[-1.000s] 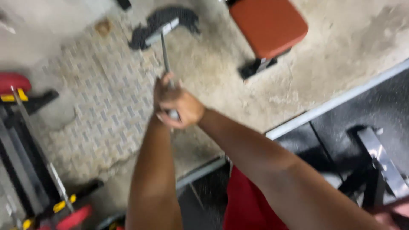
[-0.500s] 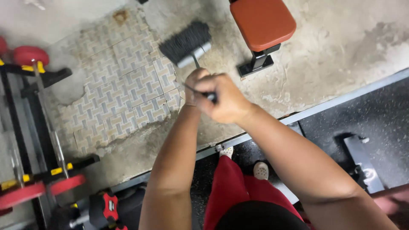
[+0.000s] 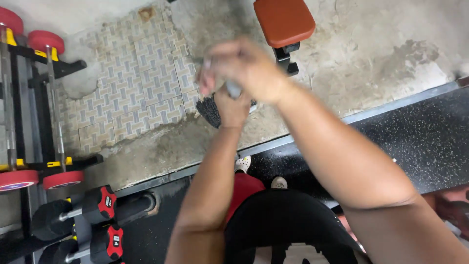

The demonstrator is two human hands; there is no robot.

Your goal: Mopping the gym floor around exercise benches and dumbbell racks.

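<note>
Gripping the grey handle point(image 3: 233, 89) of a broom with both hands, the person stands at the metal strip point(image 3: 391, 105) that divides the black rubber mat point(image 3: 425, 142) from the worn concrete floor point(image 3: 371, 54). The right hand point(image 3: 246, 66) is closed around the top of the handle, blurred but clearly wrapped on it, and the left hand point(image 3: 232, 108) is closed on the shaft just beneath it, the two touching one above the other. Taking the stacked hands as the landmark, the black brush head point(image 3: 211, 110) lies directly below and a little to the left of them, on the floor just beyond the metal strip, mostly hidden behind the left wrist, with only its dark bristles showing. The handle's long axis runs almost straight toward the camera, so it shows only as a short grey stub between the fists; the shaft itself is covered by the hands. The left hand is the nearer of the two to the brush head. Beyond the hands, farther from the person, stands a bench with an orange pad point(image 3: 284, 22); to the left of the hands lies a patch of patterned tiles point(image 3: 137, 83), and farther left a rack of barbells with red plates point(image 3: 46, 41). Dumbbells point(image 3: 100, 205) lie below and left of the hands, near the person's left elbow.
</note>
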